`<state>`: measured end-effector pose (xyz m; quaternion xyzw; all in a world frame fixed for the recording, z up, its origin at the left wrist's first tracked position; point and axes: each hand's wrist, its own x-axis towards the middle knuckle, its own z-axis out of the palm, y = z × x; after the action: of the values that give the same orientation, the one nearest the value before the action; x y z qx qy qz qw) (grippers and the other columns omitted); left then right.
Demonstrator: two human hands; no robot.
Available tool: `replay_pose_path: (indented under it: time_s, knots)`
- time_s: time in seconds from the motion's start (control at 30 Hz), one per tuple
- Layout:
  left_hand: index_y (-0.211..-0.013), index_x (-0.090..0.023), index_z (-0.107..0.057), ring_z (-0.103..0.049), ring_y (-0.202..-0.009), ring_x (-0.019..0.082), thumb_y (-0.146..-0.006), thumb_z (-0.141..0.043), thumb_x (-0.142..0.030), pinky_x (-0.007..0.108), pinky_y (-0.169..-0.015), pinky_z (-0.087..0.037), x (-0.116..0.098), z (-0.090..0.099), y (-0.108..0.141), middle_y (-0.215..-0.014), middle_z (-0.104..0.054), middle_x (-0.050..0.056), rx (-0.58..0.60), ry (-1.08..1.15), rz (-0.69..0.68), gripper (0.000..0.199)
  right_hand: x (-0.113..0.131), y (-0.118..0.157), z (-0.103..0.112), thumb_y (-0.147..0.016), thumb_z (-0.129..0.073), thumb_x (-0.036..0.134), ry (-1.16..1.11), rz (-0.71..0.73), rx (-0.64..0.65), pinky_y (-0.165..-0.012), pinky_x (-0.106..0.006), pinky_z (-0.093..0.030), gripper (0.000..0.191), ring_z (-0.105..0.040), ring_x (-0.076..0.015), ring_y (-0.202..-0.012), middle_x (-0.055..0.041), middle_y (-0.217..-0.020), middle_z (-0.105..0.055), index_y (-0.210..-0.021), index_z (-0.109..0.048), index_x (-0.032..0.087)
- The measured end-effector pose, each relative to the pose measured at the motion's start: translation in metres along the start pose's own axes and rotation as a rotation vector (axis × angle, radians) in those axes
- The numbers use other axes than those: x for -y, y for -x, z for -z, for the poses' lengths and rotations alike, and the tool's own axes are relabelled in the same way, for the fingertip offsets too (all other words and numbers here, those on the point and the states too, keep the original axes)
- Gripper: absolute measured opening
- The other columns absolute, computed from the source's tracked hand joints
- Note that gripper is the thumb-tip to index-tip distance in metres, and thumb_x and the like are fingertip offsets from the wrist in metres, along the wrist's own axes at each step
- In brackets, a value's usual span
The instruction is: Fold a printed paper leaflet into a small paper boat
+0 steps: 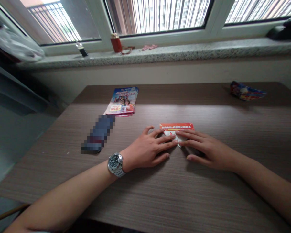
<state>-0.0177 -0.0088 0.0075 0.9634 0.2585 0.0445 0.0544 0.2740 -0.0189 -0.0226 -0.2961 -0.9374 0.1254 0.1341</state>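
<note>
A small folded paper sheet [177,126] lies on the brown wooden table, with an orange printed band along its far edge and a white part tapering to a point towards me. My left hand [151,147], below a silver wristwatch, rests on it from the left with fingers spread. From the right, my right hand [203,147] lies over the sheet, its fingers stretched out and apart. The fingertips of both hands press on the white folded part and nearly meet there, covering some of it. Neither hand grasps anything.
A stack of colourful flyers [123,101] lies at the back left of the table [63,161], with a dark pixelated object [99,133] nearer me. A folded colourful paper piece [246,92] stands at the back right. On the windowsill [184,53] is a red container [116,43].
</note>
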Motion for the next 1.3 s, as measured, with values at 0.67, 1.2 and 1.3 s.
replay_pose_path:
  time_s: [0.67,1.2,1.3]
  knots:
    - [-0.144,-0.026,-0.051,-0.040,-0.143,0.026,-0.104,-0.042,-0.044,0.049,-0.122,-0.023,0.012,-0.005,-0.007,-0.158,-0.041,0.004,-0.107,0.032,-0.063,0.045,-0.005,-0.007,-0.003,-0.099,-0.054,0.025,0.033,-0.071,-0.144,-0.111,-0.050,-0.045,0.021,-0.052,-0.0280,-0.135,-0.0094,-0.141,-0.062,-0.118,-0.062,0.022]
    - [-0.149,-0.019,-0.044,-0.044,-0.142,0.027,-0.104,-0.035,-0.050,0.044,-0.120,-0.029,-0.002,-0.009,-0.009,-0.155,-0.045,0.010,-0.031,0.053,0.000,0.055,-0.012,-0.017,0.004,-0.091,-0.063,0.026,-0.140,-0.460,-0.385,-0.080,-0.039,-0.050,0.007,-0.061,-0.0236,-0.089,-0.0072,-0.094,-0.062,-0.087,-0.066,0.021]
    - [-0.148,-0.020,-0.045,-0.046,-0.139,0.027,-0.104,-0.035,-0.050,0.045,-0.117,-0.031,-0.004,-0.009,-0.009,-0.154,-0.047,0.009,-0.050,0.046,0.005,0.054,-0.013,-0.018,0.002,-0.092,-0.062,0.027,-0.146,-0.503,-0.388,-0.078,-0.038,-0.050,0.009,-0.061,-0.0227,-0.086,-0.0068,-0.093,-0.061,-0.087,-0.067,0.021]
